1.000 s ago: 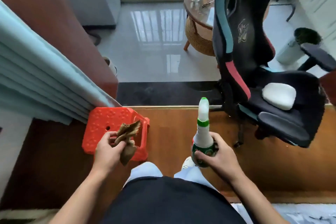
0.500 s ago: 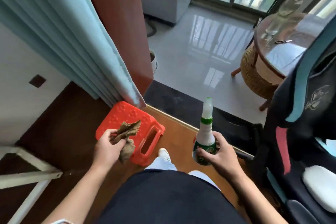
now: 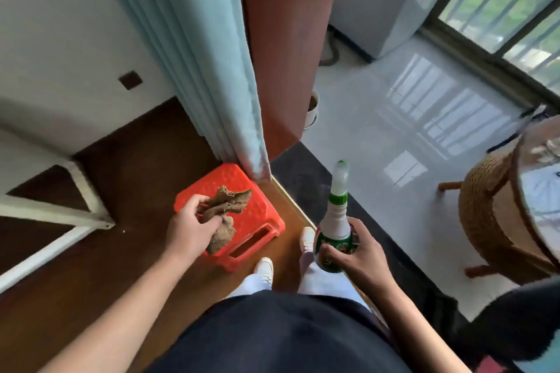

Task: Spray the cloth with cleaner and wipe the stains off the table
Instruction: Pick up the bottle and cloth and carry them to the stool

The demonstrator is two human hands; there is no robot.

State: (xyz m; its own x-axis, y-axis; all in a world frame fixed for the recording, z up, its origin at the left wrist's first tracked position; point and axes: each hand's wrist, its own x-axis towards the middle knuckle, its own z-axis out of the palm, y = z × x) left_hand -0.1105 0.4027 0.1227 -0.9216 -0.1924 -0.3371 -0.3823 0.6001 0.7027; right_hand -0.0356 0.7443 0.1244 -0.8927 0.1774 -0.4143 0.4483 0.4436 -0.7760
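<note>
Cloth [image 3: 225,215] hangs bunched in the left hand [image 3: 191,225], fingers pinched closed on it, above the red stool [image 3: 257,212]; the right hand [image 3: 359,253] is wrapped tight around the lower body of the spray bottle [image 3: 333,227], which stands upright, its long axis vertical and its capped tip pointing up and away; the cloth lies to the left of the bottle, at about the same height, well apart; for spraying, I judge, the nozzle must turn leftward toward the cloth, or the cloth come across; a round table [image 3: 542,191] sits at far right, nearer the bottle hand.
</note>
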